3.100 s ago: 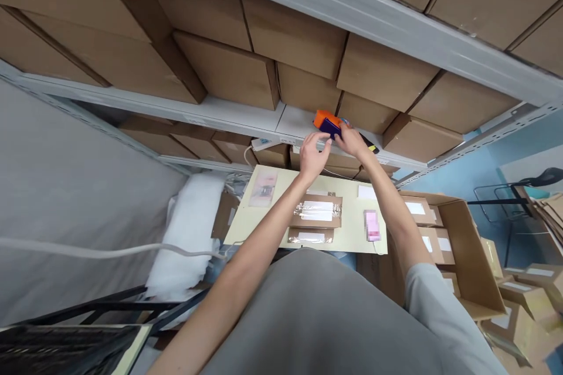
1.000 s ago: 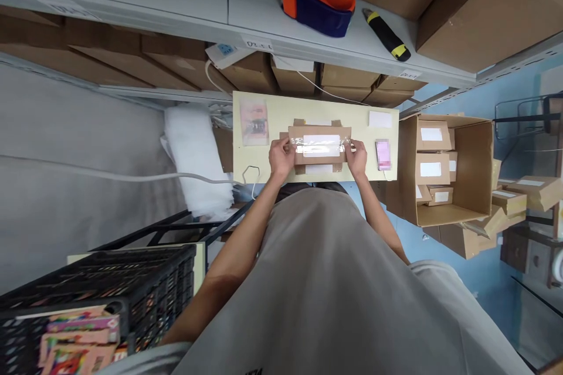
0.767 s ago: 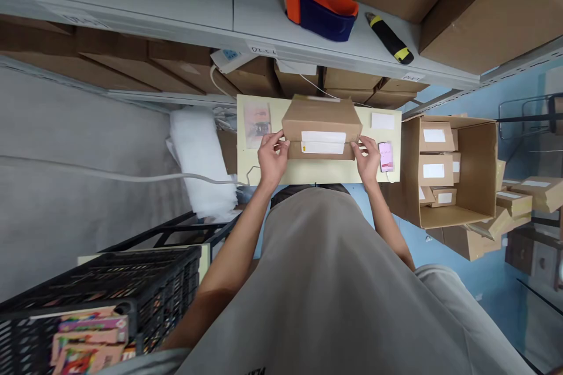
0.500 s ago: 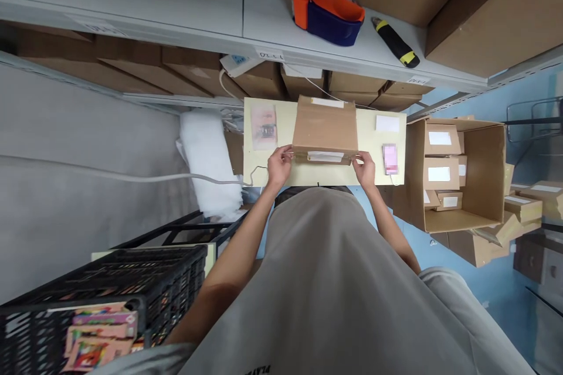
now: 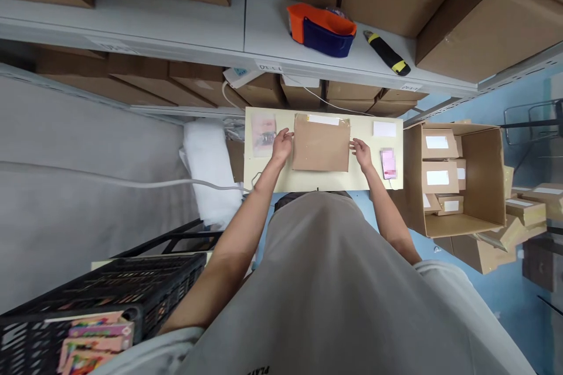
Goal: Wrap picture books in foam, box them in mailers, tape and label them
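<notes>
Cardboard box (image 5: 321,146) sits on the bench (image 5: 303,180) directly between left hand (image 5: 282,144) and right hand (image 5: 362,154), about equally near both, top face roughly square so long axis unclear, fingers loosely parted, gripping nothing, edge contact uncertain.

Box (image 5: 321,149) on the table (image 5: 303,181), phone (image 5: 387,163) to its right, cutter (image 5: 387,55) on the shelf (image 5: 176,17) beyond

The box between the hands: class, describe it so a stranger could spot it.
Find the pale table below the grey shelf. Midway along it, between the left hand and right hand, lies a brown box, the only one showing on that table.
</notes>
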Motion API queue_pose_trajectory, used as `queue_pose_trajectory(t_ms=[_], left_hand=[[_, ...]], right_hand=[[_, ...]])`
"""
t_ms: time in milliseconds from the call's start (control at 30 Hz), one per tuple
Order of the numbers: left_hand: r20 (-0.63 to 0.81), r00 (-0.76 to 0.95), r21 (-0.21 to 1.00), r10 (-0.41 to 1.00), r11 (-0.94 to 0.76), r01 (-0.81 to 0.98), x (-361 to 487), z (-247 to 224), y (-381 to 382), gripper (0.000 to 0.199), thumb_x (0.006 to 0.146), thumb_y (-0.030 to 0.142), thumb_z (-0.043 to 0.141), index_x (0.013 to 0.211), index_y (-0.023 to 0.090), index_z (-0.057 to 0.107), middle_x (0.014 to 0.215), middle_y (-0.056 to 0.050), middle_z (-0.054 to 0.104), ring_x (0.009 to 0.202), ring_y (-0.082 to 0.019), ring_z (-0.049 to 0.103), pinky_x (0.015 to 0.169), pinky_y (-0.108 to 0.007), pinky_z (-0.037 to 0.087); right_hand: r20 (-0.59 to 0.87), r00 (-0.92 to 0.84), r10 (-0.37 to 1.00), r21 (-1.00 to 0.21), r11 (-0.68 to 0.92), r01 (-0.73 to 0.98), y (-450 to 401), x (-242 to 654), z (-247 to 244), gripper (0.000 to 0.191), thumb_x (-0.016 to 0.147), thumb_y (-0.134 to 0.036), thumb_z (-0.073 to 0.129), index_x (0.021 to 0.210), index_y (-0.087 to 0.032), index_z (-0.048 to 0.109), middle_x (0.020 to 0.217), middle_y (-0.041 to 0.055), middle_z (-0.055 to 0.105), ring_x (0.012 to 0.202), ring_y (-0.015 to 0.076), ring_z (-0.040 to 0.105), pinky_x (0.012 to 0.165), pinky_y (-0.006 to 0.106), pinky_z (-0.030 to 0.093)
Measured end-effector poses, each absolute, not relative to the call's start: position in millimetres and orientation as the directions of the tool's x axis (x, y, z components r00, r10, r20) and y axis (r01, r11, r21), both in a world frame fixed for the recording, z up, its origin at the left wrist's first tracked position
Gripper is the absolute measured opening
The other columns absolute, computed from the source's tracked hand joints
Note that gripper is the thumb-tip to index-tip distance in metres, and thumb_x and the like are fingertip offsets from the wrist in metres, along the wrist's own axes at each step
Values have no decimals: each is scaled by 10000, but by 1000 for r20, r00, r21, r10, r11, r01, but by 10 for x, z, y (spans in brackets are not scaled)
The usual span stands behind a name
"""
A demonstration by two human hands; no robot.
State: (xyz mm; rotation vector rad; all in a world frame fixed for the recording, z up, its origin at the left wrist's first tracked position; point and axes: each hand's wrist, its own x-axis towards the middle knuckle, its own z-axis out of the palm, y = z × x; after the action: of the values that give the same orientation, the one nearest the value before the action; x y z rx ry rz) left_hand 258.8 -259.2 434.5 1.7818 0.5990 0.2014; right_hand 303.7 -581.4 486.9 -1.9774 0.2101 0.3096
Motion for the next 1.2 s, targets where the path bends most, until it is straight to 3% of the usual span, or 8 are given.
queue_pose_trajectory(t_ms=[133,300,533,667,800,967,1100,1200], left_hand=[[-247,797,938,552,-70,339,2601,4604,-2602,302,1042,424,572,1123,214,774,1188,-146,843,1141,-293,768,1127,-471,599],[-154,830,977,536,-44,209,2107,4824,-2645,620,1144,667,413,1284,185,777,1213,-158,815,989,-227,775,915,-361,647],[-327,825,922,461,-37,386,1694,4704,-2720,788,1028,905,440,1095,189,760,1038,-126,804,898,-254,781,891,-402,645],[-273,852,916,446,-149,372,1713,4771,-2714,679,1056,810,480,1133,198,764,1187,-149,830,1122,-292,782,1051,-430,612],[-144,855,899,498,-295,324,1876,4938,-2743,555,1007,631,697,1333,183,736,1412,-176,771,1188,-301,767,1082,-435,604],[-79,884,857,462,-422,297,2069,5051,-2832,494,975,438,758,1390,174,714,1427,-181,742,1172,-313,765,1078,-455,604],[-92,882,835,461,-447,321,2074,5076,-2862,473,972,365,754,1394,156,708,1416,-189,742,1145,-316,774,1082,-464,599],[-110,866,823,488,-443,355,2007,5073,-2828,447,969,338,745,1375,154,712,1421,-189,751,1119,-307,783,1059,-447,600]], right_hand=[[-272,962,-2,-886,-390,-252,-5745,2984,5083,547,1067,-521,464,1395,-157,708,1443,218,796,1101,239,784,952,411,649],[-160,987,27,-915,-380,-138,-5892,2595,5309,590,1091,-621,452,1444,-227,713,1541,171,754,1173,254,782,961,419,656],[-328,944,37,-871,-399,-287,-5971,2331,5166,695,1059,-729,449,1360,-173,739,1491,210,775,1205,285,774,986,445,648],[-234,972,3,-814,-547,-194,-5920,2363,5199,704,1082,-749,459,1354,-164,743,1431,213,791,1297,313,734,1060,467,624],[-58,991,119,-627,-777,57,-5702,2502,5465,519,1133,-526,530,1432,-151,729,1418,209,761,1308,338,677,1134,505,583],[-286,874,394,-295,-904,310,-5140,2760,5769,398,1158,-338,550,1441,-173,776,1282,195,781,1339,353,651,1127,463,570],[-451,810,375,-124,-925,360,-4893,2888,5846,354,1140,-257,566,1376,-94,773,1334,270,775,1380,382,641,1101,473,574],[-369,855,365,-119,-931,346,-5087,2858,5871,386,1125,-250,588,1462,-95,696,1359,275,762,1357,376,650,1091,474,579]])
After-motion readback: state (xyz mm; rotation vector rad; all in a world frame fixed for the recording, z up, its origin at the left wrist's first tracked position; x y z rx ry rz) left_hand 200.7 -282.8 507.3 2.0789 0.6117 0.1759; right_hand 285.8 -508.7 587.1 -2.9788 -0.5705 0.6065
